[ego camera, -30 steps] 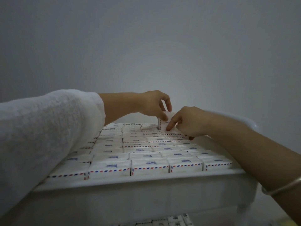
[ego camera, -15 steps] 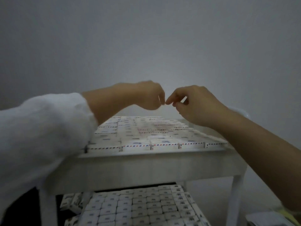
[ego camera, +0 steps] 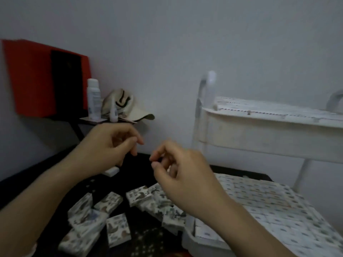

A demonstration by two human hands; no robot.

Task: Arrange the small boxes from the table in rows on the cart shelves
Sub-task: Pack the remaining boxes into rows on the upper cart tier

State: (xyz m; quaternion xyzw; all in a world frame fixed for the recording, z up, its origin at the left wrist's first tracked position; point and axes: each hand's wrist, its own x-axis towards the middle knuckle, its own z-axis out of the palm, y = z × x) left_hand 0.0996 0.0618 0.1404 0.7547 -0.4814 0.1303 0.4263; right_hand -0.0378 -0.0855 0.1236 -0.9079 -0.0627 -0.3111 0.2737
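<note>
The loose small boxes (ego camera: 113,201) lie flat in a jumble on the dark table (ego camera: 137,174), patterned faces up, long axes pointing different ways. The cart (ego camera: 201,141) stands beside them. Its top shelf (ego camera: 259,134) and lower shelf (ego camera: 187,238) hold shelved boxes (ego camera: 259,199) in tight rows. The left hand (ego camera: 109,147) and right hand (ego camera: 185,175) hover above the jumble, fingers loosely curled, holding nothing.
</note>
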